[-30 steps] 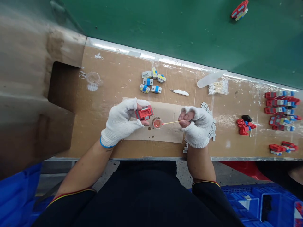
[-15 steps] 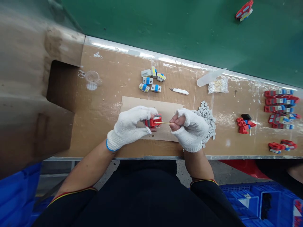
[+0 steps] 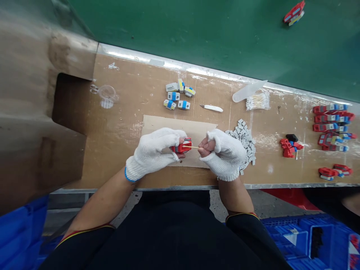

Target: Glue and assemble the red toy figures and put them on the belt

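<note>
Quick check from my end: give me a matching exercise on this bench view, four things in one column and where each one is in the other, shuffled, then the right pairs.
Things:
1. red part
2. thin stick
3. pile of small grey pieces
4. bundle of cotton swabs

Places:
A. far side of the bench, by the green wall
B. pinched in the right hand
C. on the bench just beyond the right hand
D. gripped in the left hand

Pairs: 1-D, 2-B, 3-C, 4-A
</note>
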`<act>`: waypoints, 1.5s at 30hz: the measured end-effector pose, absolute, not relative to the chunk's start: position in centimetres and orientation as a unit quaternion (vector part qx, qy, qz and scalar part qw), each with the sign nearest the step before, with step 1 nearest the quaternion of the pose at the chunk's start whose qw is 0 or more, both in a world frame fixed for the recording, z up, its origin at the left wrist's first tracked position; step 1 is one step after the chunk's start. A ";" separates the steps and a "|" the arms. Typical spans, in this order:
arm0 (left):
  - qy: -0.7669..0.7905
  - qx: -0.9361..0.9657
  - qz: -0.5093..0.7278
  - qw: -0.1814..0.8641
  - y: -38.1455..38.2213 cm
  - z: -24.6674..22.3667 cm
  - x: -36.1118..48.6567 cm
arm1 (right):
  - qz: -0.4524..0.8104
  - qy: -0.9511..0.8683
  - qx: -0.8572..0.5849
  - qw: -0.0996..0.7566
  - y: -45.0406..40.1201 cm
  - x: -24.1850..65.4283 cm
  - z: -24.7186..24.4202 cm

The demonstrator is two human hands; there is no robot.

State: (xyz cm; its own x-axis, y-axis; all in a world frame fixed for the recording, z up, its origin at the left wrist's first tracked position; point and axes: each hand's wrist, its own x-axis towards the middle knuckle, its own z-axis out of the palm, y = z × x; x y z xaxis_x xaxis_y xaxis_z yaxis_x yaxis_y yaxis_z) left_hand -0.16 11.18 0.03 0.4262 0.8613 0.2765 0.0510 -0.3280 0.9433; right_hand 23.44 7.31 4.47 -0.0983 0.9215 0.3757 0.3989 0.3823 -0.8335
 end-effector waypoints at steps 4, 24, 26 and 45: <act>0.320 0.721 0.415 0.454 11.2 0.1 -0.4 | 0.255 -0.695 -0.484 0.467 7.1 23.6 4.0; 0.286 0.758 0.465 0.356 11.3 1.1 -0.9 | 0.204 -0.760 -0.453 0.419 7.5 24.0 4.0; 0.273 0.790 0.464 0.294 11.4 1.2 -1.0 | 0.209 -0.762 -0.444 0.423 7.6 23.9 4.3; 0.267 0.803 0.427 0.319 11.4 0.8 -1.5 | 0.217 -0.754 -0.458 0.418 7.6 24.1 4.7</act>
State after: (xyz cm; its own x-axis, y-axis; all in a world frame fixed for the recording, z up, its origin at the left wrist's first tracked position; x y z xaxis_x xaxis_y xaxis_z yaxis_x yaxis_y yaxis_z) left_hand -1.49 11.41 0.75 0.4921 0.7017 0.5152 0.1571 -0.6537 0.7403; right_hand 24.11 7.57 4.66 -0.2303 0.8723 0.4313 0.5101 0.4857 -0.7098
